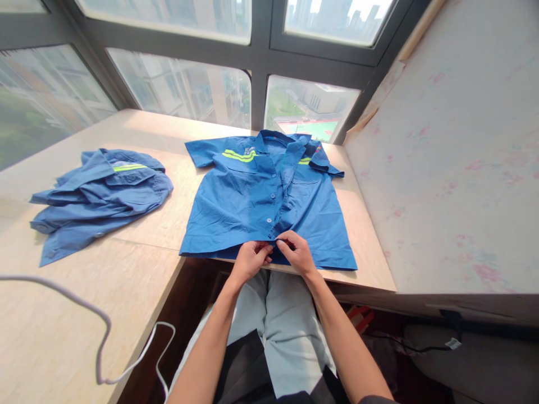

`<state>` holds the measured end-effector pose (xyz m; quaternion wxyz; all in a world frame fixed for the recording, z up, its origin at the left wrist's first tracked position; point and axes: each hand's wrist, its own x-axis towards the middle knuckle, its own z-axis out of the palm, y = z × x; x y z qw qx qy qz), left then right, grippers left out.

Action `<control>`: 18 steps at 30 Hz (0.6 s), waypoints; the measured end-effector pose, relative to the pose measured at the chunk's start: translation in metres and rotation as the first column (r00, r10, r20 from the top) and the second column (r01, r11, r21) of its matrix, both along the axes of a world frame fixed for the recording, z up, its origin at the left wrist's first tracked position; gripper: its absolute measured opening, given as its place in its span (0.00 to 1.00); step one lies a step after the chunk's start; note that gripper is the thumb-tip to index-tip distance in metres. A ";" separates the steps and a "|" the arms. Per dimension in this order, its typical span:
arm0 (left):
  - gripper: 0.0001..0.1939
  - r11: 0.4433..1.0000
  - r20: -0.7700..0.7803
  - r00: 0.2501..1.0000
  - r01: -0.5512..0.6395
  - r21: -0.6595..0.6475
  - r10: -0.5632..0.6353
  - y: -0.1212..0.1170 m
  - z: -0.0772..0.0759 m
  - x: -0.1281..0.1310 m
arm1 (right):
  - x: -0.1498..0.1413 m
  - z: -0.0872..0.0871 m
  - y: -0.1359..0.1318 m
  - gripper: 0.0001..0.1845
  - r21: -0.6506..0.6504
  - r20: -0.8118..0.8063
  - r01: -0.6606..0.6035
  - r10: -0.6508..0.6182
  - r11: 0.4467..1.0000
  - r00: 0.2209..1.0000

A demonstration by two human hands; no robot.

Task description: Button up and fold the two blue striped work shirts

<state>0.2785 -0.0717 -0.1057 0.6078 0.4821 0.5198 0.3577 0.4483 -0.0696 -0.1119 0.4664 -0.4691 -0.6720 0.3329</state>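
Observation:
A blue short-sleeved work shirt (pixel 236 205) with yellow-green reflective stripes lies spread on the wooden table, its collar toward the window. Its front placket shows several pale buttons, and the right-hand front panel is partly folded over near the collar. At the hem, in the middle, my left hand (pixel 253 259) pinches the edge of the left-hand panel with fingers closed. Just beside it, my right hand (pixel 297 252) grips the lower corner of the other panel between thumb and fingers. The two hands almost touch. Whatever lies between the fingertips besides cloth is hidden.
To the left, a second blue shirt (pixel 105 191) lies crumpled on the table (pixel 160 137). A white cable (pixel 103 336) runs across the front left and hangs over the edge. Window frames (pixel 259 59) stand behind, and a flowered wall panel (pixel 455 157) rises on the right.

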 end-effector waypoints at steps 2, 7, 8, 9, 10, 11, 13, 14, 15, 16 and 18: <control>0.15 0.999 -0.023 0.999 0.033 0.020 -0.033 0.001 -0.003 -0.001 | 0.000 -0.002 0.001 0.11 0.024 0.002 -0.037 0.037 0.999 0.999; 0.17 0.996 -0.061 0.997 0.059 0.073 -0.054 -0.001 -0.008 -0.001 | -0.001 -0.005 0.002 0.09 0.086 0.013 -0.075 0.074 0.993 0.997; 0.17 0.995 -0.066 0.997 0.053 0.080 -0.048 -0.002 -0.008 -0.001 | -0.002 -0.004 0.002 0.09 0.083 0.007 -0.056 0.056 0.995 0.998; 0.16 0.995 -0.070 0.997 0.049 0.085 -0.043 -0.002 -0.008 0.000 | -0.002 -0.003 0.001 0.09 0.072 0.002 -0.035 0.035 0.997 0.999; 0.16 0.995 -0.071 0.997 0.047 0.089 -0.041 -0.003 -0.008 0.000 | -0.002 -0.002 0.001 0.09 0.057 -0.001 -0.016 0.016 0.998 1.000; 0.15 0.995 -0.070 0.997 0.047 0.092 -0.040 -0.003 -0.008 0.000 | -0.002 -0.001 0.001 0.10 0.038 -0.002 -0.004 0.004 0.999 1.000; 0.14 0.995 -0.058 0.998 0.044 0.094 -0.038 -0.003 -0.008 0.000 | -0.002 0.000 0.001 0.11 0.001 -0.005 -0.001 0.001 1.000 1.000; 0.14 0.995 -0.051 0.998 0.038 0.095 -0.033 -0.003 -0.008 0.001 | -0.001 0.000 0.002 0.12 -0.016 -0.006 -0.009 0.009 1.000 1.000; 0.13 0.995 -0.045 0.999 0.029 0.094 -0.025 -0.003 -0.009 0.001 | -0.001 0.001 0.002 0.12 -0.030 -0.009 -0.019 0.019 0.999 1.000; 0.13 0.996 -0.039 0.999 0.012 0.094 -0.009 -0.003 -0.010 0.001 | 0.000 0.001 0.003 0.13 -0.042 -0.015 -0.030 0.030 0.999 0.999; 0.13 0.994 -0.042 0.998 -0.038 0.098 0.042 -0.005 -0.013 0.003 | 0.001 0.000 0.004 0.13 -0.059 -0.027 -0.053 0.052 0.997 0.998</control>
